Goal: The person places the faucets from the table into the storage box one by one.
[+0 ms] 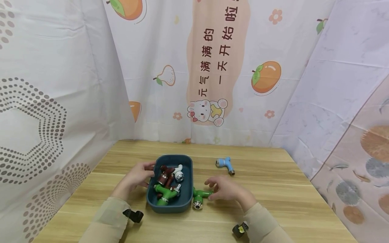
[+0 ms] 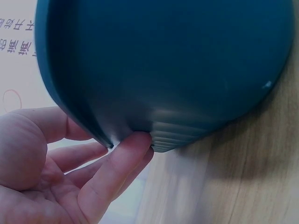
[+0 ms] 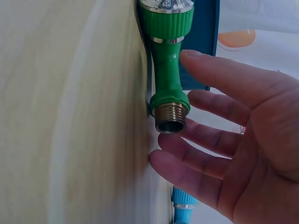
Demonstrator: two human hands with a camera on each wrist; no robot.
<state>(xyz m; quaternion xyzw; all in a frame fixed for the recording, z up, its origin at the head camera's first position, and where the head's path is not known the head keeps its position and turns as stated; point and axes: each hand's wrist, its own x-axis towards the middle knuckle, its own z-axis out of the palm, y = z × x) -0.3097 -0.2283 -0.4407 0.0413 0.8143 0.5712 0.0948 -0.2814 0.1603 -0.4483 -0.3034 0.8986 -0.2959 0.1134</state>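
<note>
My left hand [image 1: 138,176] is at the left side of a dark blue bin [image 1: 170,209], its fingertips touching the outer wall [image 2: 187,70]. Inside the bin lie a green tap [image 1: 165,193], dark red taps [image 1: 163,179] and a white tap [image 1: 179,175]. Another green tap [image 1: 198,195] with a chrome end lies on the table against the bin's right side. My right hand [image 1: 226,189] is beside it, fingers spread and gently bent. In the right wrist view, the thumb tip is right by the body of that green tap [image 3: 167,65], and its threaded brass end points toward the fingers.
A light blue tap [image 1: 225,162] lies farther back on the wooden table [image 1: 261,168], right of the bin. Printed curtains [image 1: 170,128] hang behind the table and along both sides.
</note>
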